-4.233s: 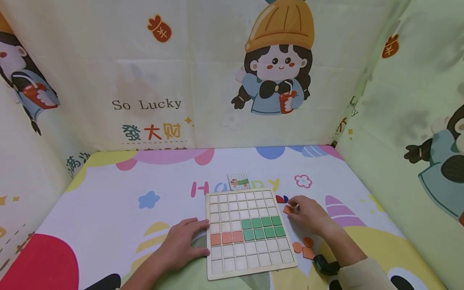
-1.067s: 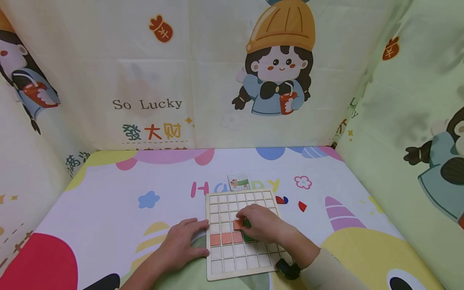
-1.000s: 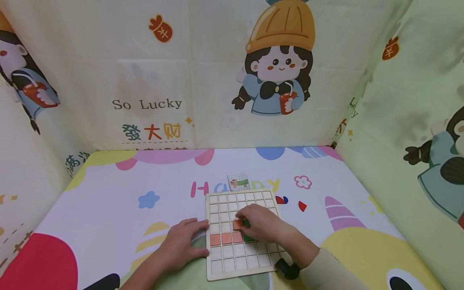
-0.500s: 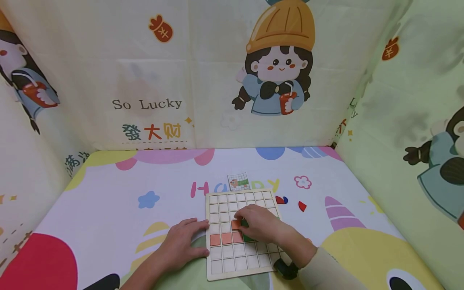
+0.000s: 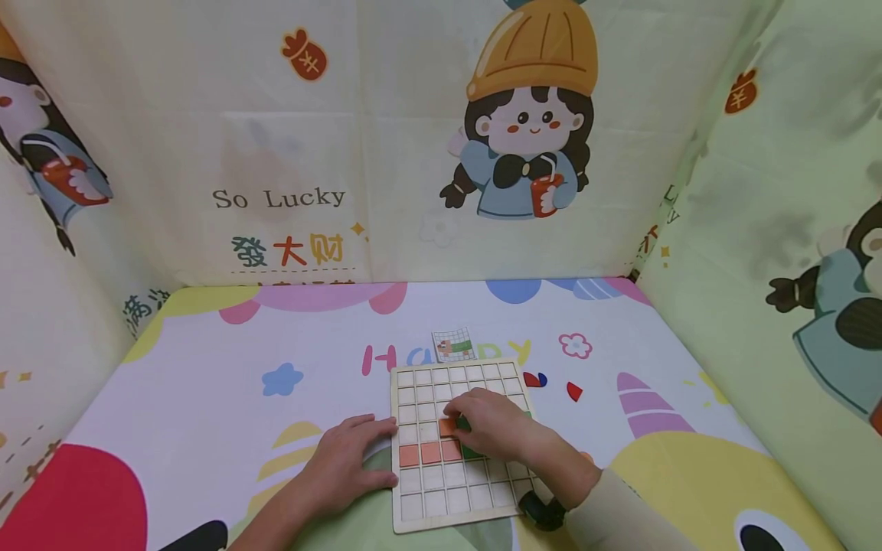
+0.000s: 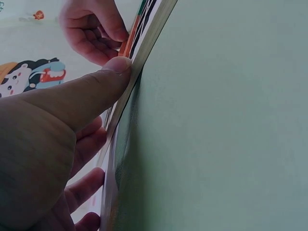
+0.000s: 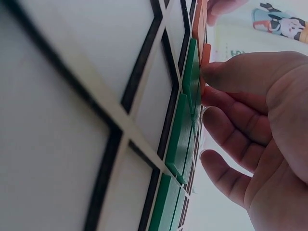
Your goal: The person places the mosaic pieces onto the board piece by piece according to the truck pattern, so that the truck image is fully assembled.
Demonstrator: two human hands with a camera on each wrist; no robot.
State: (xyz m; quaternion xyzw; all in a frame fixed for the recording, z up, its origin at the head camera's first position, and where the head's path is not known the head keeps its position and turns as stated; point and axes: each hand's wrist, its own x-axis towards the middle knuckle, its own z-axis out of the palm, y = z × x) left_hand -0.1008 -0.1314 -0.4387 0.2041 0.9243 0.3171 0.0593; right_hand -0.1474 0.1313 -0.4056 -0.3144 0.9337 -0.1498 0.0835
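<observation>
My left hand (image 5: 354, 457), fingers extended and holding nothing, touches the left edge of the grid board (image 5: 455, 478). Three orange tiles (image 5: 430, 453) occupy one row; just behind the third, an orange square (image 5: 447, 428) is pinched in my right hand (image 5: 492, 423). Further right, red and blue pieces (image 5: 530, 379) lie on the counter (image 5: 641, 344).

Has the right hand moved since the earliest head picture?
Yes: the right hand has moved left, from beside the right edge of the grid board to over its middle.
</observation>
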